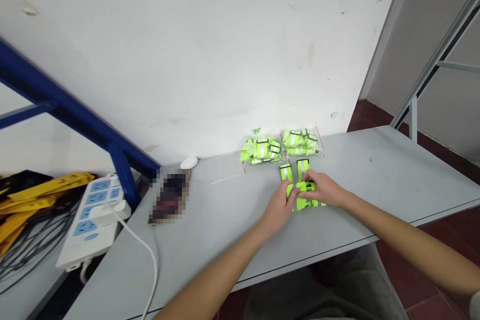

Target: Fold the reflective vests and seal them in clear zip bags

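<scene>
A neon-yellow reflective strap (302,204) with silvery stripes and dark buckles lies bunched on the grey table. My left hand (278,206) grips its left side, with thumb and fingers pinched on the webbing. From the right, my right hand (323,189) pinches the folded part near the middle. Two strap ends with black-edged buckles stretch away from my hands toward the wall. Just beyond them are two clear zip bags, a left bag (261,150) and a right bag (301,142), each holding similar folded straps. My fingers hide part of the strap.
At the table's (225,220) left lie a pixelated dark item (169,197) and a white oval object (189,162). A power strip (92,215) with a white cable sits beyond a blue metal frame (122,175). The white wall (210,60) borders the far edge.
</scene>
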`<act>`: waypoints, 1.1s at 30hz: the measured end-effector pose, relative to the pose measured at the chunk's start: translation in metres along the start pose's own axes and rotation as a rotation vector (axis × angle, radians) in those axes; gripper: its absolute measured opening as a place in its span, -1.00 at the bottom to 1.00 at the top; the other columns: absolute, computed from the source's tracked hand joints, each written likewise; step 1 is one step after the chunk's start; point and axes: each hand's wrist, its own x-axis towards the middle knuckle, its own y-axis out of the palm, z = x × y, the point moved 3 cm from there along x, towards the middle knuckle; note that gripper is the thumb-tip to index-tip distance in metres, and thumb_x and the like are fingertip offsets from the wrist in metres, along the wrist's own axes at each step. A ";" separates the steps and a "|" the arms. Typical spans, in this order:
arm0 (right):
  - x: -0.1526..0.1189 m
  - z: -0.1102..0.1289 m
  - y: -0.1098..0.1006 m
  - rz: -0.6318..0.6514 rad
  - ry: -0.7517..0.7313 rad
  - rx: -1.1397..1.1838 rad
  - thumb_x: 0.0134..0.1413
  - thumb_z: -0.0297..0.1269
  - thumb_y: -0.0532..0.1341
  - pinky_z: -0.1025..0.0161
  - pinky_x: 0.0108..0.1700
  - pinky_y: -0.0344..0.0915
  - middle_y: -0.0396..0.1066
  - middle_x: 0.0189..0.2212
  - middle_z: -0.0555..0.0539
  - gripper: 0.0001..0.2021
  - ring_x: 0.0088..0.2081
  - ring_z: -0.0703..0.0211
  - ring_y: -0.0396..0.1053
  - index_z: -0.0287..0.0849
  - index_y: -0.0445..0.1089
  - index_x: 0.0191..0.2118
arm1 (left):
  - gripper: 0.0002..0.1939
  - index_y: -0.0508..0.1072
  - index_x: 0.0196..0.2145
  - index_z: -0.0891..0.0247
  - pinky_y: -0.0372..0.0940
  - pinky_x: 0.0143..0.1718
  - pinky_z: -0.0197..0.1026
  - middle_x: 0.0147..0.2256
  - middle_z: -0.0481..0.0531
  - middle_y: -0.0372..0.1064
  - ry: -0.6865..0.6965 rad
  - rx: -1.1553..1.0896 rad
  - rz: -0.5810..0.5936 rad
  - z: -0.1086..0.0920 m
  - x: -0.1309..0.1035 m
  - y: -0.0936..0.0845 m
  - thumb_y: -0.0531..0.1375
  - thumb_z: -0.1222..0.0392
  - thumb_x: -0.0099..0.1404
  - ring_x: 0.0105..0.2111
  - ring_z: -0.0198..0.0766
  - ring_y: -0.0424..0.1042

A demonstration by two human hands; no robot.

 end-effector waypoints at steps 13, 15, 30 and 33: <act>-0.049 -0.025 -0.003 -0.183 0.147 0.107 0.27 -0.01 -0.02 0.20 -0.33 0.22 0.33 -0.45 0.01 -0.71 -0.40 0.14 0.29 -0.11 0.26 -0.22 | -0.59 0.27 0.00 0.21 0.10 -0.45 -0.25 -0.58 -0.17 0.15 -0.015 -0.027 -0.037 -0.003 0.000 -0.005 -0.03 -0.11 0.37 -0.56 -0.28 0.20; -0.049 -0.021 0.002 -0.188 0.139 0.167 0.23 0.00 0.03 0.23 -0.38 0.20 0.27 -0.51 0.06 -0.70 -0.45 0.16 0.25 -0.11 0.25 -0.14 | -0.60 0.26 -0.01 0.21 0.09 -0.47 -0.25 -0.58 -0.18 0.13 -0.017 -0.037 -0.047 -0.003 0.000 -0.004 -0.04 -0.11 0.37 -0.58 -0.29 0.19; -0.022 0.011 0.038 -0.410 -0.101 -0.309 0.27 -0.03 -0.05 -0.17 0.13 0.11 0.17 0.09 -0.39 -0.49 0.15 -0.18 0.11 -0.33 0.02 0.17 | -0.68 0.17 -0.07 0.18 0.15 -0.45 -0.28 -0.50 -0.17 0.13 -0.029 -0.274 -0.096 0.001 -0.001 -0.002 -0.13 -0.07 0.42 -0.53 -0.33 0.18; -0.024 0.011 0.043 -0.343 -0.144 -0.393 0.18 0.06 0.06 -0.26 0.17 0.02 0.14 0.13 -0.44 -0.27 0.19 -0.26 0.08 -0.36 -0.16 0.26 | -0.66 0.15 -0.01 0.20 0.21 -0.34 -0.23 -0.37 -0.07 0.25 -0.027 -0.234 -0.101 0.001 0.000 -0.001 -0.13 -0.06 0.43 -0.41 -0.28 0.28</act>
